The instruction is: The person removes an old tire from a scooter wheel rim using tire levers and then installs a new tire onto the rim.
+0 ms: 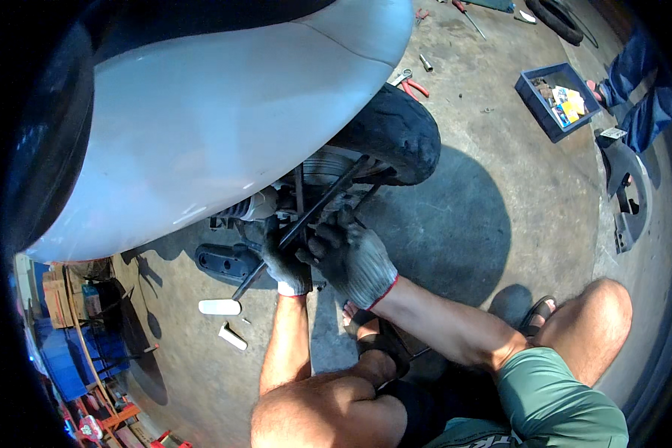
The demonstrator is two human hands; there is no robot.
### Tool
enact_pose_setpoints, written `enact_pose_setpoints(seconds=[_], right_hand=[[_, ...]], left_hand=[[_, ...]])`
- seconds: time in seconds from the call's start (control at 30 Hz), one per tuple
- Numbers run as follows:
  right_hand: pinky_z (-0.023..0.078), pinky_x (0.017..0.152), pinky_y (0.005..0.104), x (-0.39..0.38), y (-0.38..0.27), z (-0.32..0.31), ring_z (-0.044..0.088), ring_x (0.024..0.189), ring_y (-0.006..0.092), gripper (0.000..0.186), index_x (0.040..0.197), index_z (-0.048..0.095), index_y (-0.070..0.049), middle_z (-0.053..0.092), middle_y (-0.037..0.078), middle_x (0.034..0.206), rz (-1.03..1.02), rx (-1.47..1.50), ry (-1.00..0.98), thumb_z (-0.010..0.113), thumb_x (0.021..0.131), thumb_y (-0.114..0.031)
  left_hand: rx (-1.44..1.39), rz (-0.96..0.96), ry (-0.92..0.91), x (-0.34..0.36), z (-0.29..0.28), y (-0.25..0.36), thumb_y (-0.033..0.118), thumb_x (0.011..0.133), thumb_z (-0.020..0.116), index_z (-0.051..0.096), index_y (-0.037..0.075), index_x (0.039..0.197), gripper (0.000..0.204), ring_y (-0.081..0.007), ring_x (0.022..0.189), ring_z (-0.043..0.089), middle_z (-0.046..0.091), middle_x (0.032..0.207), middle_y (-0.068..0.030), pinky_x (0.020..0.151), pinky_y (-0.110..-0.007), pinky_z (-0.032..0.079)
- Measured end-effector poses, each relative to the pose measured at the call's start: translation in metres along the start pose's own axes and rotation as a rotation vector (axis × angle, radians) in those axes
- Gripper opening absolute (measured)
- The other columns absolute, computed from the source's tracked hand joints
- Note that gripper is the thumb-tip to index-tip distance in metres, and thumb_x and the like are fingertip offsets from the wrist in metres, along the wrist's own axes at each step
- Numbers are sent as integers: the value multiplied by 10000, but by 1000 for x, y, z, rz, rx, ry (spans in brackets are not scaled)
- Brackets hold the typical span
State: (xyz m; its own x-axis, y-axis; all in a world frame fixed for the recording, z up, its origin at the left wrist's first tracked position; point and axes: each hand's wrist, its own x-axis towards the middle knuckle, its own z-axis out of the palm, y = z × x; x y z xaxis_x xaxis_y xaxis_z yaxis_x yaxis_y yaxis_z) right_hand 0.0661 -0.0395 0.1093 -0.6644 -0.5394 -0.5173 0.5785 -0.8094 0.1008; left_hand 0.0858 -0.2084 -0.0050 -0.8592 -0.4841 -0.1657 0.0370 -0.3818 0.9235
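Both my hands wear grey knitted gloves with dark coated palms, under the rear of a scooter with a pale blue body panel point(201, 127). A long black bar point(322, 201) slants down from beside the rear wheel point(403, 138). My left hand point(287, 269) is closed around this bar, which crosses its palm; some of its fingers are hidden. Just right of the bar, my right hand point(355, 257) has its fingers curled together at the parts below the wheel. Whatever they pinch is hidden. A ribbed rubber boot point(240, 210) shows left of my hands.
A dark oblong cover point(224, 261) and two white pieces, one a rounded strip point(219, 307), lie on the concrete. Red-handled pliers point(413, 84) and a socket point(425, 63) lie beyond the wheel. A blue crate point(556, 101) stands right, near another person's legs point(642, 89) and a grey panel point(631, 198).
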Motion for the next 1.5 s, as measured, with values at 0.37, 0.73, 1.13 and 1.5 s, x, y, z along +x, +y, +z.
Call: enact_pose_setpoints(seconds=[0.37,0.73,1.13,1.5], right_hand=[[456,899,501,-10,-12,-24,542,1016,295,211,1126,503,-122,550,113,1071,60,-66,-202,434,985,-262],[526,789,457,-20,-11,-12,587,777,287,129,958,554,-99,593,112,856,6,-93,-61,455,973,-180],[479,680,269,-33,-34,-21,558,761,138,211,924,586,-149,585,-12,813,88,-235,-335,493,987,-328],[406,597,234,-31,-41,-32,444,625,101,230,804,509,-172,466,-40,695,144,-402,-337,453,1006,-266]], left_hand=[[-119,145,-24,-52,28,-6,388,987,392,372,109,1411,507,-218,808,630,630,1066,-171,719,-304,546],[-331,-229,45,-61,34,-33,518,970,337,579,45,1148,561,-222,971,613,632,1090,-103,834,-345,523],[-619,-394,167,-119,89,-30,554,966,295,622,43,1078,617,-195,875,596,648,1008,-93,779,-297,481],[165,-379,106,-146,-53,-5,334,915,561,590,37,1021,317,-203,772,621,612,810,-68,655,-321,509]])
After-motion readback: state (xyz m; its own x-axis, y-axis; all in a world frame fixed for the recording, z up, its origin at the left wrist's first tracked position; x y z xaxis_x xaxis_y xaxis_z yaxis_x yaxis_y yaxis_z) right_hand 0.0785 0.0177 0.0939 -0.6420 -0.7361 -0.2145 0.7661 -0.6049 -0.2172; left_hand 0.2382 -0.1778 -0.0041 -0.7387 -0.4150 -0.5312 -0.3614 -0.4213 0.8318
